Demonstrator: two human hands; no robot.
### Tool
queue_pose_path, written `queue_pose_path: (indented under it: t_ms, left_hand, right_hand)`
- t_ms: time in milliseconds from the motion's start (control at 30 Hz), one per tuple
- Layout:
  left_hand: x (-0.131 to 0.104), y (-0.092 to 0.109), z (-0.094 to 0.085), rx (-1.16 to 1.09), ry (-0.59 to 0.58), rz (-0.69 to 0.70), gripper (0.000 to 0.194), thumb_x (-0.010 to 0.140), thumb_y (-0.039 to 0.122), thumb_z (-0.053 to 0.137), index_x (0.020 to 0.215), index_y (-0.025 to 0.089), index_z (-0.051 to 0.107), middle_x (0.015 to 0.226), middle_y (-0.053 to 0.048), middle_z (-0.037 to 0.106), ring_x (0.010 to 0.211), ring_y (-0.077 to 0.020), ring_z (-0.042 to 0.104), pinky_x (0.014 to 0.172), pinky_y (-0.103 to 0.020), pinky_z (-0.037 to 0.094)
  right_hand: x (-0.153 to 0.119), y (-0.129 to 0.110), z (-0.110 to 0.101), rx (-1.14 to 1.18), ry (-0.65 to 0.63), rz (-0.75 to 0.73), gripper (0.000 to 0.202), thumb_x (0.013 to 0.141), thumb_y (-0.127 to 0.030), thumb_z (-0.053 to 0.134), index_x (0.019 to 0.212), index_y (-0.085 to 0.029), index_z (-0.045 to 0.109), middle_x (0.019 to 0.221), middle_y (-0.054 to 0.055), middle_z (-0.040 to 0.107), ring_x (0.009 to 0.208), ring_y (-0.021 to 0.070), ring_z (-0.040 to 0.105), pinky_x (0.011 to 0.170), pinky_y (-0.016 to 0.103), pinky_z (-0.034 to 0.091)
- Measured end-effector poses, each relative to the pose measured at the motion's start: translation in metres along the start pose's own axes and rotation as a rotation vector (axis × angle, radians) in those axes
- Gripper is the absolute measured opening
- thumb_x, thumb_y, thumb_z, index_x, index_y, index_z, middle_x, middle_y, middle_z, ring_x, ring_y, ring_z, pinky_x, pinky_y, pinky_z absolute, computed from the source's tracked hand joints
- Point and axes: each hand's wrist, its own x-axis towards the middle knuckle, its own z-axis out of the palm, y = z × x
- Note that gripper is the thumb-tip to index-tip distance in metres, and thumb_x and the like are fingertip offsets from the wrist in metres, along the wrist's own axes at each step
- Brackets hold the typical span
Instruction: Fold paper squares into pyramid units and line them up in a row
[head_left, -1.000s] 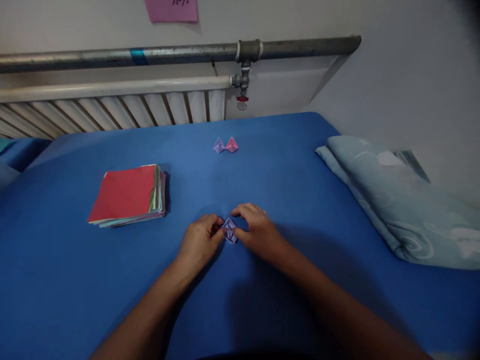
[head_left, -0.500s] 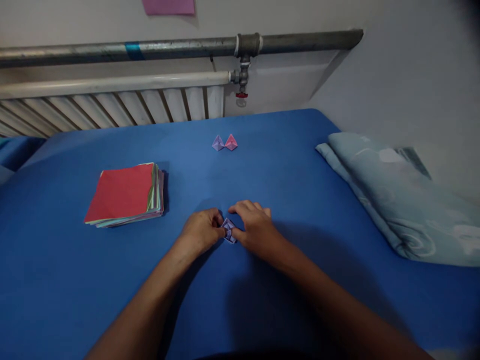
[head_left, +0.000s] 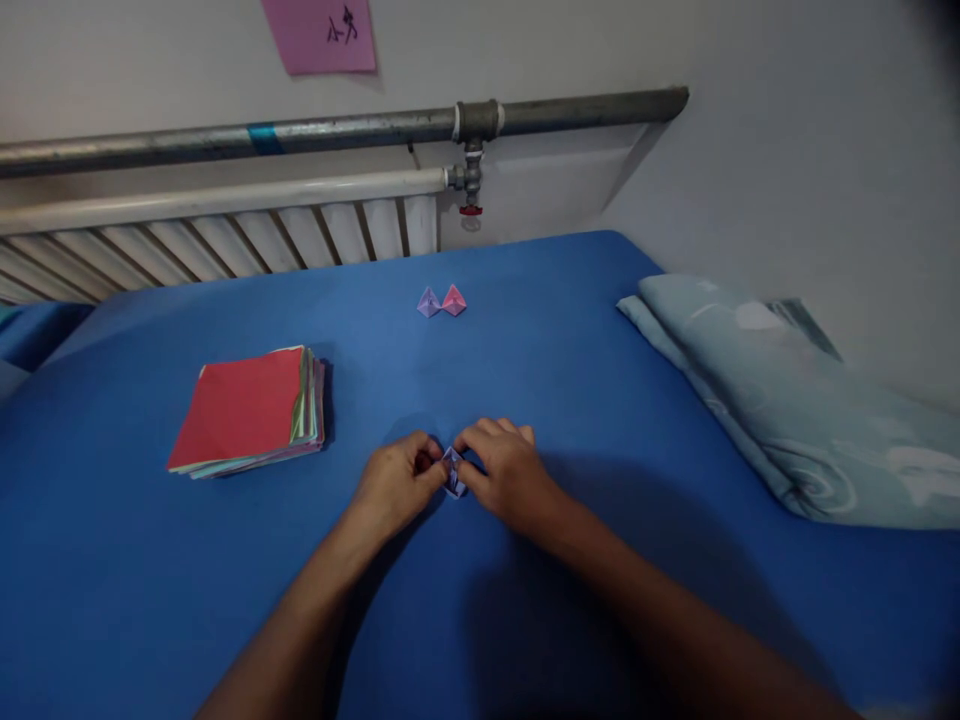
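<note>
A small purple folded-paper piece (head_left: pixel 453 478) sits between my two hands on the blue surface. My left hand (head_left: pixel 397 482) pinches its left side with thumb and fingers. On the other side my right hand (head_left: pixel 504 470) grips it, thumb at the inner folds and the index finger curled at the top edge. Part of the paper is hidden by the fingertips. Further back lie a finished-looking purple origami piece (head_left: pixel 428 302) and a pink origami piece (head_left: pixel 454 301), side by side with their corners touching or nearly so.
A stack of coloured paper (head_left: pixel 240 410), red sheet on top, lies to the left. At the right is a folded pale green blanket (head_left: pixel 795 410). Behind the blue surface (head_left: pixel 525 350) stand a white radiator (head_left: pixel 300 240) and a metal pipe (head_left: pixel 360 130) with a red-handled valve (head_left: pixel 471 211).
The view has tilted up, showing more of the pink note on the wall. My right fingers have closed in on the paper's top edge. The other items lie where they were.
</note>
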Motion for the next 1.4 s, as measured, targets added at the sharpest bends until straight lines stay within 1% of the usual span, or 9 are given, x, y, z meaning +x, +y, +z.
queue_pose_path:
  t_ms: [133,300,400,467,567,667,867,1033,1400]
  left_hand:
    - [0.0,0.0,0.007,0.122,0.062,0.07,0.009,0.081,0.022,0.053,0.076,0.019,0.059,0.066,0.0,0.064,0.06,-0.0138,0.056,0.06,-0.026,0.039]
    - [0.001,-0.001,0.011,0.256,0.155,0.064,0.009,0.078,0.016,0.053,0.071,0.019,0.058,0.06,0.002,0.058,0.057,-0.0126,0.052,0.058,-0.025,0.035]
    - [-0.002,-0.004,0.005,0.087,0.081,0.037,0.006,0.078,0.021,0.055,0.077,0.018,0.06,0.061,0.002,0.057,0.055,-0.012,0.051,0.056,-0.025,0.037]
    - [-0.006,-0.008,-0.001,-0.053,0.068,-0.003,0.015,0.078,0.028,0.056,0.087,0.018,0.062,0.061,0.003,0.055,0.053,-0.0115,0.049,0.053,-0.024,0.038]
    - [-0.015,-0.011,-0.01,-0.107,0.128,-0.014,0.017,0.078,0.029,0.054,0.09,0.019,0.062,0.061,0.003,0.053,0.052,-0.0108,0.047,0.051,-0.023,0.038]
    - [-0.021,-0.011,-0.012,-0.083,0.092,0.068,0.011,0.075,0.022,0.055,0.083,0.02,0.062,0.067,0.001,0.056,0.059,-0.0111,0.05,0.056,-0.023,0.04]
    - [-0.023,-0.009,-0.005,0.045,-0.027,0.184,0.01,0.076,0.019,0.056,0.084,0.022,0.063,0.074,0.003,0.054,0.06,-0.01,0.048,0.059,-0.024,0.039]
    - [-0.024,-0.008,0.0,0.161,-0.079,0.201,0.01,0.078,0.019,0.059,0.086,0.023,0.064,0.077,0.003,0.052,0.062,-0.0103,0.048,0.059,-0.024,0.037]
    - [-0.024,-0.004,0.006,0.357,-0.054,0.217,0.01,0.084,0.024,0.054,0.082,0.022,0.063,0.083,0.0,0.055,0.066,-0.0122,0.052,0.062,-0.026,0.039]
  right_hand:
    - [0.0,-0.002,0.003,-0.067,0.007,-0.02,0.014,0.09,-0.024,0.053,0.08,-0.019,0.063,0.082,0.004,0.063,0.08,0.0186,0.049,0.072,0.033,0.025]
    - [0.002,-0.002,0.003,-0.067,0.005,-0.034,0.016,0.09,-0.022,0.052,0.077,-0.019,0.061,0.08,0.004,0.063,0.079,0.0189,0.049,0.073,0.034,0.027]
    - [0.001,0.003,-0.003,0.069,-0.023,-0.013,0.004,0.085,-0.02,0.059,0.085,-0.02,0.063,0.087,0.003,0.065,0.084,0.0191,0.052,0.077,0.034,0.031]
    - [0.0,0.007,-0.01,0.228,-0.006,0.01,0.012,0.081,-0.015,0.06,0.09,-0.021,0.062,0.092,0.002,0.065,0.087,0.0178,0.055,0.079,0.033,0.035]
    - [-0.003,0.014,-0.022,0.414,0.006,0.034,0.016,0.077,-0.007,0.053,0.08,-0.021,0.06,0.083,0.0,0.061,0.077,0.0136,0.055,0.072,0.027,0.041]
    - [-0.006,0.017,-0.031,0.451,-0.094,-0.006,0.019,0.074,-0.004,0.051,0.073,-0.021,0.061,0.075,-0.002,0.056,0.071,0.0119,0.053,0.068,0.025,0.041]
    - [-0.007,0.012,-0.033,0.244,-0.254,-0.085,0.024,0.075,-0.007,0.058,0.085,-0.026,0.069,0.084,-0.002,0.062,0.082,0.0157,0.055,0.087,0.038,0.035]
    - [-0.007,0.008,-0.028,0.123,-0.269,-0.121,0.021,0.077,-0.01,0.061,0.084,-0.028,0.071,0.082,-0.001,0.06,0.081,0.0168,0.053,0.083,0.037,0.032]
    - [-0.007,0.007,-0.024,0.019,-0.306,-0.138,0.01,0.082,-0.018,0.06,0.082,-0.022,0.069,0.086,0.002,0.06,0.081,0.017,0.048,0.076,0.033,0.027]
